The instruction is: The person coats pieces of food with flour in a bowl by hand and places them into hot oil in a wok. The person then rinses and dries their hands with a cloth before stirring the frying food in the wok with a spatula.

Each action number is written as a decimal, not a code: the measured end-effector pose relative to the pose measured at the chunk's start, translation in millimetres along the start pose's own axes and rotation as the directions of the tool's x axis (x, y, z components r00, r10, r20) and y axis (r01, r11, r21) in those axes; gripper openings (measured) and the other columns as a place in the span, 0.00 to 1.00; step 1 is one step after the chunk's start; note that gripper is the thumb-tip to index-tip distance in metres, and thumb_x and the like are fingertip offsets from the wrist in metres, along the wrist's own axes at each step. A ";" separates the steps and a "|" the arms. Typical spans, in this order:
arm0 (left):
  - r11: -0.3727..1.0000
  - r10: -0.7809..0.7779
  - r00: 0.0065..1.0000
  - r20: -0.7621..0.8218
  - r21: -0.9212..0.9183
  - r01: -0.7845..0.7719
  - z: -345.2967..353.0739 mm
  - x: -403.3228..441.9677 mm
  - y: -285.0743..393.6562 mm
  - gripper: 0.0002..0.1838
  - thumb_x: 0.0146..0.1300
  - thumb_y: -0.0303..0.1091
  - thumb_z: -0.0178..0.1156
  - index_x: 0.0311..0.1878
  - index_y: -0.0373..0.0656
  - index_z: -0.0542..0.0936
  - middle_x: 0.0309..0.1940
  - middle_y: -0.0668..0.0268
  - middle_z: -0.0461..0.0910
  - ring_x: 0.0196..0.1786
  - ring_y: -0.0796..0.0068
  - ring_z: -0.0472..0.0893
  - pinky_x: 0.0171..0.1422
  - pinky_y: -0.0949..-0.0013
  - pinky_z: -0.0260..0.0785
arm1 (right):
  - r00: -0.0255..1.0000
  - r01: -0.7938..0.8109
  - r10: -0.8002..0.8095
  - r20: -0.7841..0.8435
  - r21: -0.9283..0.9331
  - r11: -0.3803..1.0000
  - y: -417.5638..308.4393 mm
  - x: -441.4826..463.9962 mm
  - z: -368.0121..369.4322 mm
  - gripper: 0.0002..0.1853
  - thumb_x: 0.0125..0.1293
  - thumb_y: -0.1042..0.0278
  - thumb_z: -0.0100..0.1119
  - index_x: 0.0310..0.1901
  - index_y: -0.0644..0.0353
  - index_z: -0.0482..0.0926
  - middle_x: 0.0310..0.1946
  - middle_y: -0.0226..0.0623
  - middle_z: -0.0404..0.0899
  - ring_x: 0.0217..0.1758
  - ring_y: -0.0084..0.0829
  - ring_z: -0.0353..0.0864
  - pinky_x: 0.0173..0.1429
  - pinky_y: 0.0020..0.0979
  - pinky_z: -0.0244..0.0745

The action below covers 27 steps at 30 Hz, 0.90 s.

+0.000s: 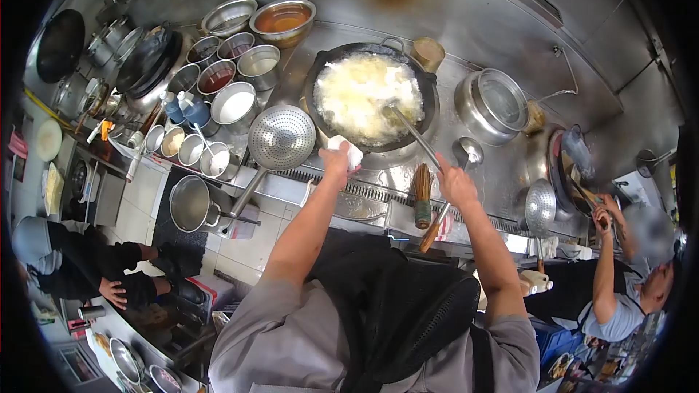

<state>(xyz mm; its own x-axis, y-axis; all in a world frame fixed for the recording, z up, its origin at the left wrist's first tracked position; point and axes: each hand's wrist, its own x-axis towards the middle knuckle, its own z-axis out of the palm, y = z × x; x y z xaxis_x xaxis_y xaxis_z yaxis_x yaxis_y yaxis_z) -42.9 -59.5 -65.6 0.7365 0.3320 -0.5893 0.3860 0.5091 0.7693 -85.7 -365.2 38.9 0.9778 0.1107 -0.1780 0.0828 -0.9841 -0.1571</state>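
Here, seen from above, a person's two bare hands work at a steel cooking range. The left hand [335, 165] is closed around a bunched white cloth [353, 153] at the near rim of a large black wok [429, 110]. The wok sits just beyond both hands, filled with pale yellow, foaming contents [360, 91]. The right hand [457, 185] grips the shaft of a long metal tool [415, 132] that slants away leftward, its far end in the foam. Between the hands, nearer the right, lies a bamboo brush [422, 200]; a ladle [470, 151] rests just past the right hand. To the left of the left hand is a perforated skimmer [282, 137], and farther out stand metal containers, one holding white contents [233, 103]. Steel pots [502, 98] stand beyond the right hand, to its right. Well apart on that side, another person [615, 284] holds a handle.
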 end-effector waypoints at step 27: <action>0.994 0.101 0.994 0.041 -0.057 -0.098 -8.9 -5.5 -5.7 0.34 0.68 0.37 0.67 0.63 0.35 0.54 0.55 0.48 0.73 0.43 0.56 0.84 0.34 0.53 0.86 | 0.980 0.171 -0.190 -0.063 -0.234 0.957 -10.5 14.1 -65.5 0.30 0.68 0.71 0.48 0.70 0.32 0.74 0.46 0.48 0.87 0.50 0.50 0.87 0.57 0.49 0.81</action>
<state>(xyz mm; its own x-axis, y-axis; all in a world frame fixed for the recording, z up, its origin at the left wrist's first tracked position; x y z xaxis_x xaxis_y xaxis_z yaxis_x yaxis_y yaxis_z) -54.1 -57.2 -68.9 0.7936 0.3491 -0.4984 0.2793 0.5188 0.8080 -60.2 -362.4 101.7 0.9543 0.2870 -0.0830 0.2913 -0.9555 0.0463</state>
